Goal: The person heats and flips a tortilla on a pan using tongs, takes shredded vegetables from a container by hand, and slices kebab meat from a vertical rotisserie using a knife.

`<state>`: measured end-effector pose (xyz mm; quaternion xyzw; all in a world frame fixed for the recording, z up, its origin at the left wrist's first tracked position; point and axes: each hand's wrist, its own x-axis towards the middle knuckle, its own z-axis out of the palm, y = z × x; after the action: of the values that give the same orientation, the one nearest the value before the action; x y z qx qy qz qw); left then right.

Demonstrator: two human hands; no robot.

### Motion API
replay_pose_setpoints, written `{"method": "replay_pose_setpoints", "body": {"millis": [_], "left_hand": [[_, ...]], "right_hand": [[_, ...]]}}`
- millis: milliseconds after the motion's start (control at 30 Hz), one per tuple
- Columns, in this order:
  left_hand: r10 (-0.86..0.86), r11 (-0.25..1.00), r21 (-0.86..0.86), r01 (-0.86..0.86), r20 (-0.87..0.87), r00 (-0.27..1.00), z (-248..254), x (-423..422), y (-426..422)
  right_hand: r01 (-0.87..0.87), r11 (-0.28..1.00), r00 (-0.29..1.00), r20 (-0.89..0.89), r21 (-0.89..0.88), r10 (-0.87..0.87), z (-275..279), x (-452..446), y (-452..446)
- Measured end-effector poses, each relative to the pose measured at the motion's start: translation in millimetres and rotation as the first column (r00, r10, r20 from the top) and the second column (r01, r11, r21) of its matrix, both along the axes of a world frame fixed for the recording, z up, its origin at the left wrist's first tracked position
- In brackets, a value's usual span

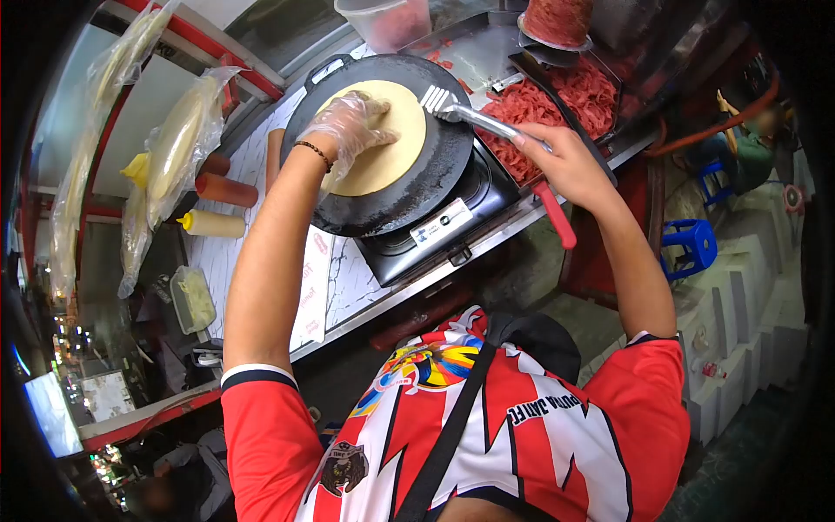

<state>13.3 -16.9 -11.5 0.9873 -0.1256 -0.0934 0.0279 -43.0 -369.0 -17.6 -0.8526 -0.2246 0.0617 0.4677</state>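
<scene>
A round pale flatbread (403, 139) lies on a black griddle (435, 187), which sits over a portable gas stove (444, 222). My left hand (352, 126), in a clear plastic glove, rests on the flatbread with its fingers spread. Gripped in my right hand (564, 161) are what look like metal tongs (478, 117), their slotted head near the flatbread's right edge. Right of the griddle, a metal tray (478, 56) holds shredded reddish meat (522, 106). A red handle (554, 215) sticks out below my right hand.
Sauce bottles (213, 224) and red tubes (226, 189) lie left of the griddle. Bagged flatbreads (184, 143) stand farther left. A meat cone (557, 22) and a plastic tub (387, 22) are behind. Blue stools (690, 246) and a seated person are to the right.
</scene>
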Motion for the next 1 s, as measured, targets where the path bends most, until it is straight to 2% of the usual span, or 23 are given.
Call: {"method": "replay_pose_setpoints", "body": {"millis": [67, 167, 267, 500, 600, 667, 700, 767, 800, 867, 933, 1000], "left_hand": [[-0.005, 1.0, -0.013, 0.005, -0.001, 1.0, -6, 3, 4], [-0.01, 1.0, -0.015, 0.01, -0.008, 1.0, -2, 1, 1], [0.003, 1.0, -0.002, -0.003, -0.008, 1.0, -2, 1, 1], [0.036, 0.998, 0.047, -0.035, -0.022, 0.999, 0, 0, -2], [-0.018, 1.0, 0.019, 0.017, 0.013, 1.0, -4, 1, 4], [-0.032, 0.998, -0.055, 0.032, -0.005, 0.999, 0, 1, 7], [-0.046, 0.995, -0.087, 0.044, -0.018, 0.999, 2, 1, 10], [-0.014, 0.965, -0.263, 0.014, 0.001, 1.0, -14, 11, 35], [0.002, 0.937, -0.349, 0.002, 0.009, 1.0, -17, 17, 46], [0.058, 0.913, -0.408, 0.022, 0.182, 0.982, -5, 3, 52], [0.135, 0.905, -0.426, 0.018, 0.327, 0.935, 11, -25, 60], [0.228, 0.855, -0.519, -0.005, 0.367, 0.902, 41, -73, 62]], "right_hand": [[0.034, 0.999, 0.999, 0.039, -0.018, -0.033, 2, 6, 5], [-0.011, 0.998, 0.996, 0.088, -0.058, 0.016, -14, 21, 8], [-0.036, 0.994, 0.999, 0.028, -0.104, 0.04, -12, 22, 10], [-0.088, 0.996, 0.996, -0.007, -0.016, 0.088, -10, 5, 2], [-0.102, 0.995, 0.993, -0.053, -0.013, 0.101, -7, 0, 0], [-0.093, 0.996, 0.995, -0.041, 0.013, 0.094, -15, 8, 3], [-0.073, 0.997, 0.997, 0.022, 0.034, 0.072, -23, 15, 9], [-0.025, 0.996, 0.988, 0.153, 0.09, 0.011, -36, 31, 32], [-0.019, 0.998, 0.994, 0.105, 0.055, 0.013, -30, 32, 44], [-0.013, 1.0, 1.0, 0.01, -0.018, 0.013, -14, 32, 63], [0.048, 0.994, 0.985, 0.168, -0.1, -0.031, -6, 28, 65], [0.088, 0.99, 0.931, 0.362, -0.109, -0.043, -8, 29, 62]]}}
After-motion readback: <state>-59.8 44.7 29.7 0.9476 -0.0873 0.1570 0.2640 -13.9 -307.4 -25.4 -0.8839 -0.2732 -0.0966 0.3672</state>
